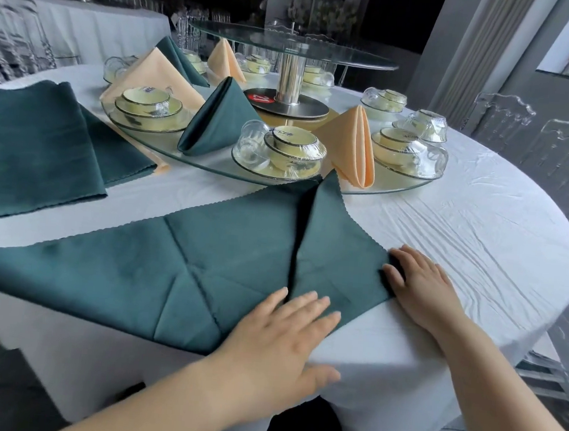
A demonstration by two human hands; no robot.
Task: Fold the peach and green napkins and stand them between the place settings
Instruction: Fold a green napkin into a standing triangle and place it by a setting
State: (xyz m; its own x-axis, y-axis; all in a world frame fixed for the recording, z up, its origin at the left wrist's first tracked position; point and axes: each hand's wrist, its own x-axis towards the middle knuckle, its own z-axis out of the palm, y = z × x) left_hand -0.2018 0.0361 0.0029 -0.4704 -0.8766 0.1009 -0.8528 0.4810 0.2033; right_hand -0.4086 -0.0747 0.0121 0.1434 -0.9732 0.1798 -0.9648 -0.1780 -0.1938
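Observation:
A dark green napkin (175,264) lies on the white tablecloth in front of me, folded to a triangle with its right part turned up over the middle. My left hand (285,342) lies flat with spread fingers on its near point. My right hand (421,285) presses on the fold's right corner. On the glass turntable (211,166) a folded green napkin (215,120) and a folded peach napkin (351,145) stand between wrapped place settings (288,150). More standing napkins, green (176,58) and peach (226,60), are farther back.
A stack of flat green napkins (38,145) over peach ones lies at the left. A raised glass disc on a metal post (290,78) stands at the table's centre. Clear chairs (540,145) stand at the right. The table's edge curves close to me.

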